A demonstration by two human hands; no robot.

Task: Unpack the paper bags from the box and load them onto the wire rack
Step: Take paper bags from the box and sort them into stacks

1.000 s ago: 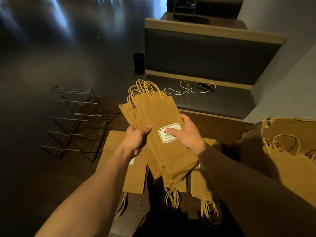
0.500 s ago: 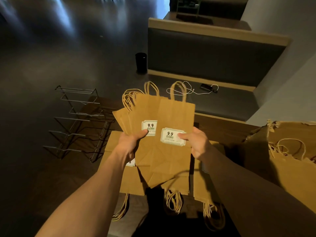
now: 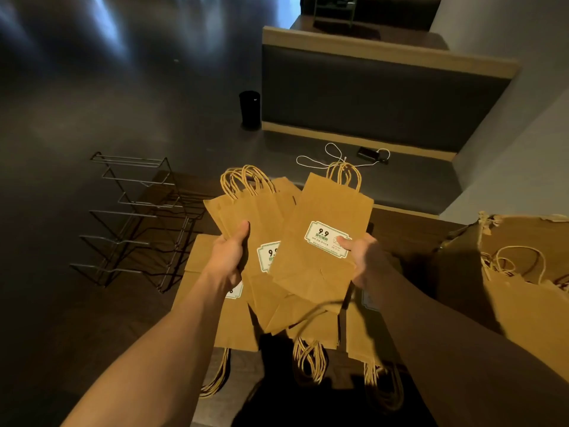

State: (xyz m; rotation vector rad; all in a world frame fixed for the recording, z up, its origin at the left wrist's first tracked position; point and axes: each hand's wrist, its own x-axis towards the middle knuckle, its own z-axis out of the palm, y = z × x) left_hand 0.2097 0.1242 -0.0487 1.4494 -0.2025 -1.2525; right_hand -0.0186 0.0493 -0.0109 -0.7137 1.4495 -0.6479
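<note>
The right hand (image 3: 365, 260) pinches one paper bag (image 3: 323, 241), thumb on its label, drawn sideways off the stack (image 3: 249, 217) that the left hand (image 3: 229, 257) clamps, thumb on top. Both are raised over the table (image 3: 409, 232). To do it well, I think, hold the stack firm. The wire rack (image 3: 132, 220) waits at the left, the box (image 3: 505, 260) at the right.

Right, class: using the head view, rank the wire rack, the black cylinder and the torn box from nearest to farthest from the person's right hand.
From the right hand:
1. Torn box, just to its right on the table.
2. Black cylinder, up and left on the floor.
3. Wire rack, far left, beyond the left hand.
</note>
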